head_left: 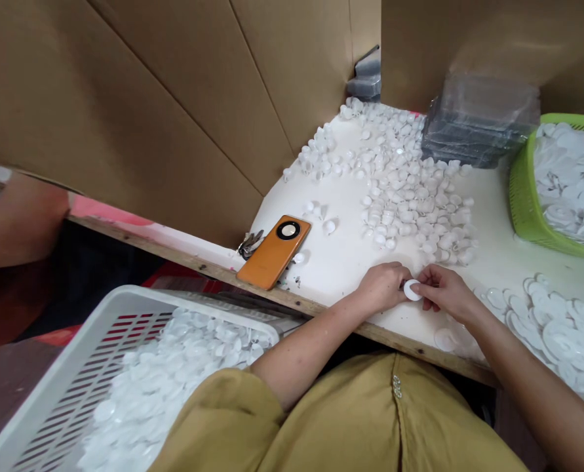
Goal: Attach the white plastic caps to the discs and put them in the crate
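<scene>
A small round white plastic piece (411, 290) is pinched between my two hands, close above the front of the white table. My left hand (384, 286) has its fingers closed at the left side of it; those fingertips are partly hidden. On the other side, the thumb of my right hand (442, 290) lies on its face, with the fingers curled behind. Beyond my hands spreads a heap of small white plastic pieces (409, 203). To the right of my right forearm lies a pile of flat white discs (552, 321).
An orange phone (271, 254) and keys (250, 244) lie by the wooden edge. A white basket (119, 308) of white pieces stands below left. At right are a green basket (520, 196) and stacked clear plastic (483, 118). Cardboard walls (183, 98) enclose the table; another person's arm (23, 219) shows left.
</scene>
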The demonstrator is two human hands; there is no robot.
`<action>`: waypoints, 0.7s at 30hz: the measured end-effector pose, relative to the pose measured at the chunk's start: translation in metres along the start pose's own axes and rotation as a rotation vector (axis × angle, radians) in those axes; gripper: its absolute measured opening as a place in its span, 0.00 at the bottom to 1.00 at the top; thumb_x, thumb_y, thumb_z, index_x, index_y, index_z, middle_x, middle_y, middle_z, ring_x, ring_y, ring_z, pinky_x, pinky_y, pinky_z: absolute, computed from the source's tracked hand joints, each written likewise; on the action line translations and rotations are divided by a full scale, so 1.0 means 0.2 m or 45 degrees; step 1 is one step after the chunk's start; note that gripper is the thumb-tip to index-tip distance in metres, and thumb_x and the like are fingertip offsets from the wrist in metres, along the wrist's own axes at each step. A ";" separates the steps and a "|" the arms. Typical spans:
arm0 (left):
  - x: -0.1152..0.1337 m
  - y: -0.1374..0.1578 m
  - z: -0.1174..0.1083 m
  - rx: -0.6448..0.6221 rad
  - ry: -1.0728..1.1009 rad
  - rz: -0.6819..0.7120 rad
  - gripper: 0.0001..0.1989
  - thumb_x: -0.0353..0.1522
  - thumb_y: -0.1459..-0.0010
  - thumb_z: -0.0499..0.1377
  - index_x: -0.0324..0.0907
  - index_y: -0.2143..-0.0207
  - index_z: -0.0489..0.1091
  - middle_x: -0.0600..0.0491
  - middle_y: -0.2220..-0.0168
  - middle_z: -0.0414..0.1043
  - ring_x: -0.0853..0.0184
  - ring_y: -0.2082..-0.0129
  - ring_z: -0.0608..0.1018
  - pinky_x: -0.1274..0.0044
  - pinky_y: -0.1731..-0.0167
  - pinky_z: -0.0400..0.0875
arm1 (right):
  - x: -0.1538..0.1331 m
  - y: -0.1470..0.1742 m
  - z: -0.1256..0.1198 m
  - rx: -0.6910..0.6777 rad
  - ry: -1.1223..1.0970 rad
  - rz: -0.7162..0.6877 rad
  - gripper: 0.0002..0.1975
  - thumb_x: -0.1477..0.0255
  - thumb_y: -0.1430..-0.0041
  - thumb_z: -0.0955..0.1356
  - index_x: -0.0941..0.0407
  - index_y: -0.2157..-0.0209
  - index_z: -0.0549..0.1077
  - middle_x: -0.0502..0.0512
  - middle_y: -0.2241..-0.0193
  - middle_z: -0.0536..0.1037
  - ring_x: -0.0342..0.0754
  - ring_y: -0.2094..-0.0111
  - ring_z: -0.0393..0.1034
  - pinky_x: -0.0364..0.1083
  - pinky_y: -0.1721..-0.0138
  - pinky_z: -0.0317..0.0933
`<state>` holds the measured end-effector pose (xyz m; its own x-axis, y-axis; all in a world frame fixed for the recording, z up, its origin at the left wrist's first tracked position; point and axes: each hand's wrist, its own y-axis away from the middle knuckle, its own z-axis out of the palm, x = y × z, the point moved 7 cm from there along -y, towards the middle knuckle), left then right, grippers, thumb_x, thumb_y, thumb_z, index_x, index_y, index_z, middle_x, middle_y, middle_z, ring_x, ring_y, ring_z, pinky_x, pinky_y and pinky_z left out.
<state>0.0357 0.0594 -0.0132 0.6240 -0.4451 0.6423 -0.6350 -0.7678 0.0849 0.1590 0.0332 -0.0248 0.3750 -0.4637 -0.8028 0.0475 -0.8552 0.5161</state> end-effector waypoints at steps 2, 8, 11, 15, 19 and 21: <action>0.00 0.00 0.00 -0.001 0.012 0.003 0.12 0.41 0.48 0.62 0.43 0.66 0.74 0.54 0.68 0.73 0.68 0.70 0.74 0.79 0.72 0.62 | 0.00 0.00 0.00 -0.012 -0.001 0.007 0.11 0.66 0.53 0.70 0.55 0.73 0.65 0.46 0.84 0.70 0.42 0.83 0.67 0.38 0.85 0.55; 0.00 0.00 0.00 -0.025 0.034 -0.006 0.12 0.41 0.48 0.62 0.42 0.66 0.73 0.54 0.68 0.72 0.69 0.70 0.73 0.79 0.71 0.62 | 0.02 -0.01 0.00 -0.031 -0.028 -0.002 0.11 0.66 0.53 0.70 0.55 0.73 0.65 0.45 0.85 0.69 0.42 0.85 0.66 0.38 0.86 0.54; 0.02 0.01 -0.02 -0.073 0.055 0.079 0.14 0.40 0.51 0.64 0.42 0.63 0.72 0.54 0.66 0.72 0.67 0.66 0.73 0.79 0.68 0.63 | 0.02 -0.01 0.00 -0.005 0.020 0.019 0.11 0.66 0.53 0.70 0.55 0.73 0.65 0.44 0.86 0.69 0.42 0.86 0.66 0.38 0.87 0.53; 0.03 0.00 -0.05 -0.196 0.122 0.071 0.18 0.43 0.51 0.64 0.41 0.62 0.71 0.54 0.66 0.72 0.67 0.66 0.73 0.79 0.69 0.63 | 0.00 -0.02 0.00 -0.035 0.060 0.068 0.12 0.67 0.53 0.71 0.55 0.74 0.64 0.45 0.86 0.70 0.42 0.86 0.67 0.38 0.88 0.53; 0.02 -0.06 -0.05 -0.307 0.019 -0.066 0.17 0.43 0.51 0.64 0.42 0.63 0.71 0.55 0.69 0.72 0.67 0.70 0.73 0.79 0.73 0.60 | 0.00 -0.03 0.01 -0.061 0.081 0.084 0.10 0.69 0.52 0.71 0.55 0.73 0.64 0.45 0.87 0.70 0.42 0.87 0.66 0.37 0.89 0.53; 0.03 -0.08 -0.04 -0.362 -0.042 -0.063 0.16 0.42 0.52 0.64 0.42 0.64 0.70 0.56 0.69 0.72 0.67 0.70 0.73 0.79 0.74 0.59 | 0.00 -0.04 0.01 -0.071 0.094 0.084 0.10 0.70 0.51 0.70 0.55 0.73 0.63 0.45 0.86 0.71 0.42 0.88 0.66 0.37 0.89 0.52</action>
<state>0.0461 0.0728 -0.0047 0.6688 -0.4290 0.6072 -0.7030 -0.6307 0.3287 0.1575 0.0389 -0.0297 0.4459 -0.4985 -0.7434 0.0710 -0.8083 0.5845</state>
